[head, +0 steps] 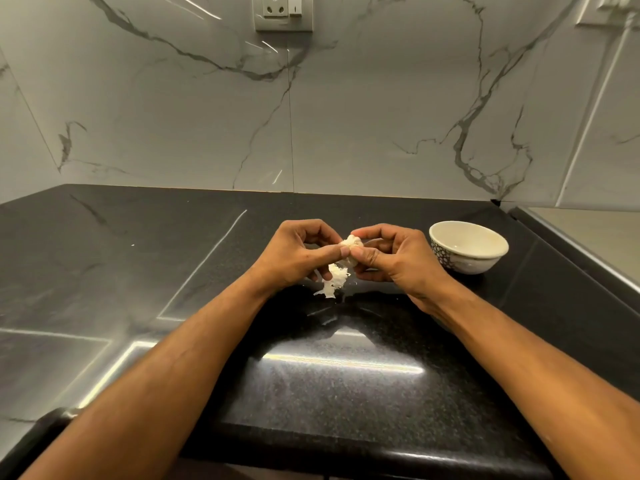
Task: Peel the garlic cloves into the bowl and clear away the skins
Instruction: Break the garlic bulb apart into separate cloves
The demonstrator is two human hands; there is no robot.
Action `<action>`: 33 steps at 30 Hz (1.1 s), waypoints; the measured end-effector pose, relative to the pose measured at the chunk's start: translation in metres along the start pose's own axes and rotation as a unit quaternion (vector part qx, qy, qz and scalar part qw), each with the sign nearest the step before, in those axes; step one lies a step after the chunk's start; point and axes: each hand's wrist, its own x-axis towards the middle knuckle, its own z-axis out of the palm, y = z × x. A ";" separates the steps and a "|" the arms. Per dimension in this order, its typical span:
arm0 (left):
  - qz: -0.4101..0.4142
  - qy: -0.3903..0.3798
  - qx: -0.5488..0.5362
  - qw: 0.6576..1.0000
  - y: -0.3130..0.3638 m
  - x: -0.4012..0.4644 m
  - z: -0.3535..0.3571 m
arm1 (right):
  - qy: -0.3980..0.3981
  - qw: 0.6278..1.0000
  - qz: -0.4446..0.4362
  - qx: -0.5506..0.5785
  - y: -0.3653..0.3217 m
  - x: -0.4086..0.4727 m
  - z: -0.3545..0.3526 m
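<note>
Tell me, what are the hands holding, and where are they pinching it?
Both hands, left and right, hold a garlic piece, pinched on opposite sides between thumbs and fingertips. Loose skin hangs below.

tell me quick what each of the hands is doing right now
Left hand: closed on the garlic.
Right hand: closed on the same garlic, fingertips pinching it.

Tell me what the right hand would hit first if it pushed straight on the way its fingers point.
The right hand points leftward, so it would first press the garlic into the left hand, which grips it from the other side. The bowl sits behind it, out of that line.
</note>
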 end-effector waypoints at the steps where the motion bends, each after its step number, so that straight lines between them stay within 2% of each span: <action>1: 0.009 0.003 0.004 1.000 0.000 0.000 0.000 | 0.001 1.000 -0.008 -0.007 0.000 0.000 0.000; 4: 0.026 0.003 0.009 1.000 0.001 0.000 0.001 | -0.004 0.998 -0.033 -0.046 0.002 0.000 -0.001; 8: 0.002 0.003 -0.003 1.000 0.001 0.001 0.001 | -0.022 0.994 -0.045 -0.092 0.005 0.001 -0.001; 16: -0.016 0.012 0.019 1.000 -0.003 0.003 0.002 | 0.041 0.979 -0.098 -0.173 0.007 0.005 0.000; 21: -0.018 0.003 0.020 1.000 -0.005 0.003 -0.001 | 0.028 0.985 -0.075 -0.152 0.010 0.006 -0.003; 25: 0.028 0.029 0.004 0.999 -0.002 0.002 -0.001 | 0.011 0.997 -0.030 -0.077 0.003 0.003 -0.002; 27: 0.044 0.014 0.004 0.999 -0.001 0.002 -0.001 | 0.002 0.998 -0.016 -0.056 0.001 0.001 -0.001; 30: 0.030 -0.019 -0.012 0.999 -0.002 0.002 -0.001 | 0.015 0.999 -0.009 -0.039 0.001 0.000 -0.001; 33: 0.026 -0.010 -0.027 0.999 -0.004 0.002 0.001 | 0.036 0.999 -0.007 -0.016 0.000 0.000 0.000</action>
